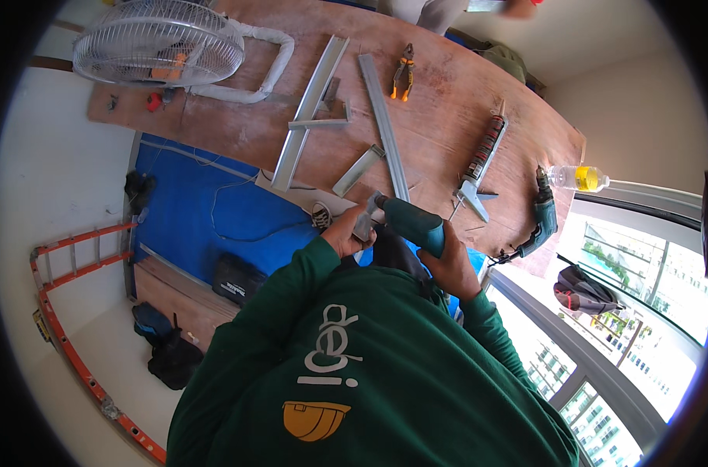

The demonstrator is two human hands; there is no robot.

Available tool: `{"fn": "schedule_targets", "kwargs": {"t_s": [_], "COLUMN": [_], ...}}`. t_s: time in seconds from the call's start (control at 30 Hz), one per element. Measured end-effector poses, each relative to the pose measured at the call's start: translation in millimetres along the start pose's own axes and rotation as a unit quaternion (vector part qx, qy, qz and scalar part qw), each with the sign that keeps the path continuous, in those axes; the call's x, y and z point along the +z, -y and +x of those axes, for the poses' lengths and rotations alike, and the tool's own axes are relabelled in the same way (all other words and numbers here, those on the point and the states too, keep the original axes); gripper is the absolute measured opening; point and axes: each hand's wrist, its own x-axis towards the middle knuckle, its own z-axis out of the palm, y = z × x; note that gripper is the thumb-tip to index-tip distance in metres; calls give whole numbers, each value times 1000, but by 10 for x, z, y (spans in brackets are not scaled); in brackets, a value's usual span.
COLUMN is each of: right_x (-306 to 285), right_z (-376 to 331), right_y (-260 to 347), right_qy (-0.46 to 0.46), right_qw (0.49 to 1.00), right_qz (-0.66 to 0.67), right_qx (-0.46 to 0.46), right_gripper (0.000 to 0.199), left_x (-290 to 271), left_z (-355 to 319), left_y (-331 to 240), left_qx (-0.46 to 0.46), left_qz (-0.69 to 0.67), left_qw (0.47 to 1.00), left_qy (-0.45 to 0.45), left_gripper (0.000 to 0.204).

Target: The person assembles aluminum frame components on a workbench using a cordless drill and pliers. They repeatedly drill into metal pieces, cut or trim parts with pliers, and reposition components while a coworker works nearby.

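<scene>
My right hand [453, 263] is wrapped round the body of a teal power tool [413, 226], whose dark head points left. Close to that head, my left hand [343, 232] grips a short grey metal piece [363, 226]. Whether the tool touches the piece I cannot tell. Just beyond my hands, on the wooden table [439, 140], lie a short metal channel [359, 170] and a long narrow metal strip [383, 124]. A wider long channel [310, 117] sits farther left, with a small metal bar [318, 124] across it.
Pliers [403, 74], a caulking gun [482, 159], a teal drill [543, 206] and a plastic bottle [578, 178] lie toward the right. A metal fan [163, 47] stands far left. An orange ladder [66, 342] leans by the left wall. Another person [424, 11] is at the far edge.
</scene>
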Motion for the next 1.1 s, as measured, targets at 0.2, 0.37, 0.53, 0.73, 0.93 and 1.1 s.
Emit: {"fn": "schedule_targets", "kwargs": {"t_s": [0.2,0.37,0.53,0.73,0.93,1.1], "right_x": [35,45,52,89,77,98], "right_z": [170,199,198,182,122,98], "right_y": [-123,-210,-300,-289,-273,-285], "right_qy": [-4,-8,-19,-14,-30,-37], "right_qw": [999,999,999,999,998,998], "right_qz": [-26,-33,-31,-28,-42,-37], "right_qx": [-29,-21,-22,-10,-41,-45], "right_gripper": [65,67,68,68,68,65], "left_x": [83,143,-6,29,99,59], "left_z": [14,-60,-524,-452,-166,-130], "left_y": [-175,-387,-325,-143,-476,-462], "left_qx": [27,2,229,490,472,547], "left_qz": [-41,-25,314,509,601,639], "left_qw": [999,1000,921,704,641,541], "left_qy": [12,-16,11,-75,-69,-6], "left_gripper": [47,62,72,91,62,52]}}
